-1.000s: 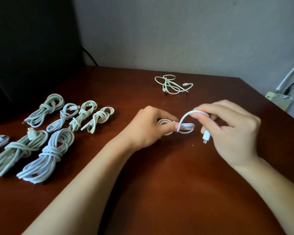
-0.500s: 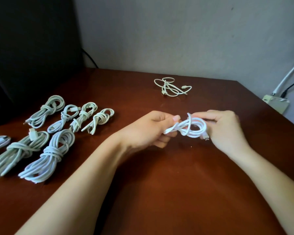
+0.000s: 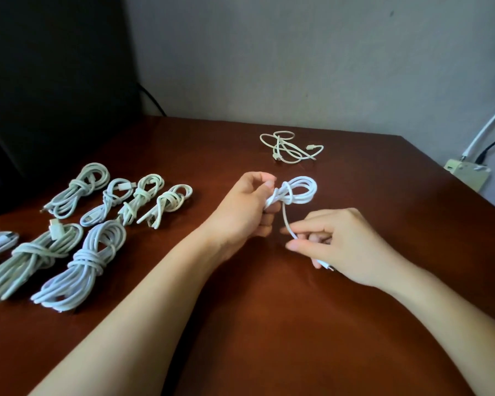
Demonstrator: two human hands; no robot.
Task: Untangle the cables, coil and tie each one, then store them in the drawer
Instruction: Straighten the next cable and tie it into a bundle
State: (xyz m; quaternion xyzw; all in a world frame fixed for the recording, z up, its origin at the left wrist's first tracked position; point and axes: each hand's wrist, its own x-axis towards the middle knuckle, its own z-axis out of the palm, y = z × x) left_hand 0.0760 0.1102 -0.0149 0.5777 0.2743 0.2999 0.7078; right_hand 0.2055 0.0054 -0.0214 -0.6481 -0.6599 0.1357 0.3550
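Desk [image 3: 269,338] carries tied bundles [image 3: 83,261] at left. Left hand [image 3: 246,210] grips the white coil [image 3: 300,190] over mid-desk; right hand [image 3: 343,247] pinches its loose tail [image 3: 285,221]. Tying looks under way; the tail probably needs pulling snug next.

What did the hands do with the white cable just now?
The right hand looped the loose end of the white cable round its coil, then pulled that end down toward the person, pinching it in its fingers. The left hand still grips the coil. The tied cable bundles on the left and the loose cable farther back stayed put.
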